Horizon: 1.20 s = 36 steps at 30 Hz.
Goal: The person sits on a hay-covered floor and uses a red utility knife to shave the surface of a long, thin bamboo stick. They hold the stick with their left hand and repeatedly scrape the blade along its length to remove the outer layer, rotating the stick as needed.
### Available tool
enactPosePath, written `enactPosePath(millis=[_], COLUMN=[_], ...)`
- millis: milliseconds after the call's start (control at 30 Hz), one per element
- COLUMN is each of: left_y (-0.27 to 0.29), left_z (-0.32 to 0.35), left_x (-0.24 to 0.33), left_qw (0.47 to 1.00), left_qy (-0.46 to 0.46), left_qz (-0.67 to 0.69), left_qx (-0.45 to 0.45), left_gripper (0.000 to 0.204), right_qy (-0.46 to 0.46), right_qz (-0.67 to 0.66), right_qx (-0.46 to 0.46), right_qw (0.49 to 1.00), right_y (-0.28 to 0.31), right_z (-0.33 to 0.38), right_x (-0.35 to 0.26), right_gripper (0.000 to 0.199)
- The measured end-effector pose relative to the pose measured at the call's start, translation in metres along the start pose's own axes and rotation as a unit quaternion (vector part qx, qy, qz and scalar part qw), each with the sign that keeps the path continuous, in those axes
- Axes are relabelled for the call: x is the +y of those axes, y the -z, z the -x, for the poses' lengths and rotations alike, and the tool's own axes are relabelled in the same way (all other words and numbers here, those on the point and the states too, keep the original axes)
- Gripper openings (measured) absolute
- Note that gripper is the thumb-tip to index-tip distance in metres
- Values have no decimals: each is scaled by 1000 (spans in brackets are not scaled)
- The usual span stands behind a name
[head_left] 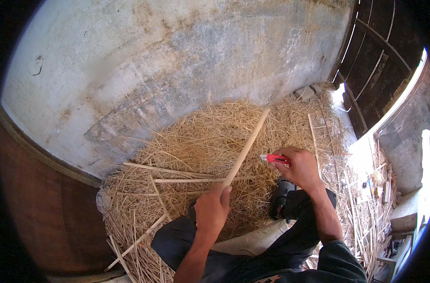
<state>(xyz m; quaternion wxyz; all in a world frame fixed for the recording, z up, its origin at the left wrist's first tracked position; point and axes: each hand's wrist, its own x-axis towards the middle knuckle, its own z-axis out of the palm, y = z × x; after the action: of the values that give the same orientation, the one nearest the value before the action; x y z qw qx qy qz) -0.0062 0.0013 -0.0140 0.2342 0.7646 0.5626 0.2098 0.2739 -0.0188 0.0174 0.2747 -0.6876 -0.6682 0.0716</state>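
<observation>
My left hand [212, 207] is closed round the lower end of a pale wooden stick [247, 147], which slants up and to the right over the straw. In my right hand [298, 167] is a red utility knife [277, 159], gripped with its short blade out and pointing left. A small gap separates the blade from the stick. Both forearms come in from the lower edge, above my dark-trousered legs [290, 240].
Loose straw [196, 137] covers the floor, with several thin sticks [184, 180] lying on it. A stained plaster wall [177, 56] rises behind. Stone chunks [305, 93] sit at its foot. A dark wooden door [380, 56] is at upper right, a brown panel [50, 212] at left.
</observation>
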Motion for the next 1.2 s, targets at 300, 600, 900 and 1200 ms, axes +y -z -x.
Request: enactPosePath(millis=[300, 600, 900, 1200], left_y=[10, 5, -4, 4], left_z=[0, 5, 5, 11], left_x=[16, 26, 24, 29], left_qw=[970, 950, 960, 971], left_qy=[-16, -11, -75, -57], left_qz=[241, 313, 264, 229], left_qx=[-2, 0, 60, 37], left_gripper=[33, 25, 30, 29], right_qy=[33, 165, 159, 113], right_qz=[-89, -101, -56, -76], right_qx=[20, 58, 80, 124], right_qw=[995, 979, 982, 983], right_y=[4, -22, -27, -19], right_z=[2, 14, 22, 16], right_x=[-16, -35, -50, -43], right_gripper=[25, 23, 24, 23])
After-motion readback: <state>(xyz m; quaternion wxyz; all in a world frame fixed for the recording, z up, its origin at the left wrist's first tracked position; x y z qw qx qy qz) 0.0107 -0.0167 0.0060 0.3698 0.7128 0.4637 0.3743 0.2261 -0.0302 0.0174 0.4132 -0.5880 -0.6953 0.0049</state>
